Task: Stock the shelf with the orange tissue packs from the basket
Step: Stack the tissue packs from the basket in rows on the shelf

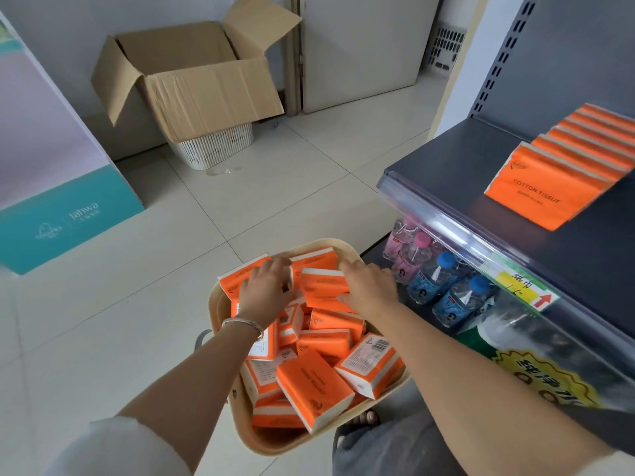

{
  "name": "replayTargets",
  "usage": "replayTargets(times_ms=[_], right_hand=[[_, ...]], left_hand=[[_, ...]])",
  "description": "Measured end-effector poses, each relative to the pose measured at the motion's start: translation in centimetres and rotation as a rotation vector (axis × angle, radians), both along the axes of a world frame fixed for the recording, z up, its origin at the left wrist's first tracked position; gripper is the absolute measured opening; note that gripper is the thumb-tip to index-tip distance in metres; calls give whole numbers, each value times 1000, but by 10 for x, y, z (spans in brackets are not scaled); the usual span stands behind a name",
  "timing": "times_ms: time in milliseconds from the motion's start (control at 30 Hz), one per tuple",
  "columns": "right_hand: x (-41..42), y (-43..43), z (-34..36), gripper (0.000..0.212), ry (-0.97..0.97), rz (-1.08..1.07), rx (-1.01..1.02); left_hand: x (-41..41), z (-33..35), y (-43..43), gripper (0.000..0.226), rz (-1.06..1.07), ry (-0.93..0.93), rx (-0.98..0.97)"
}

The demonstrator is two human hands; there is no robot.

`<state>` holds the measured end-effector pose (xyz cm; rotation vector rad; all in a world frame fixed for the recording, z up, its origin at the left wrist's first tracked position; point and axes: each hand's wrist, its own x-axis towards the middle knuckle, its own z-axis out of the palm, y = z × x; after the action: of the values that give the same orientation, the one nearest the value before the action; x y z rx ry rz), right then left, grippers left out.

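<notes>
Risk, heap: the tissue packs (314, 389) lie jumbled in the basket (275, 448). If I pull one from the far end, I judge its neighbours may slide or tip over the rim.
Risk, shelf: the row (567, 166) on the shelf (464, 159) stands on edge, so a hard push could topple it.
Risk, below: a dropped pack could land among the water bottles (436, 273).
Right hand (369, 286): grasping the top pack (324, 286), thumb on its near edge and fingers on its far edge.
Left hand (266, 286): fingers bent over packs at the far left. I cannot tell if it has clamped one.
Packs: mostly in the basket, beside the shelf.
</notes>
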<state>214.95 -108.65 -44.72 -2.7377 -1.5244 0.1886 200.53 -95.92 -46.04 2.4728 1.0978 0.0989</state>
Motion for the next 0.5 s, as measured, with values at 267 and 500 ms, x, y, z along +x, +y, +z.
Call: replayTargets(times_ms=[267, 500], right_hand=[[11, -2, -8, 48, 170, -108, -79], [13, -5, -12, 44, 185, -51, -126]], left_hand=[[-11, -42, -39, 104, 569, 94, -264], [-5, -65, -41, 102, 496, 70, -238]])
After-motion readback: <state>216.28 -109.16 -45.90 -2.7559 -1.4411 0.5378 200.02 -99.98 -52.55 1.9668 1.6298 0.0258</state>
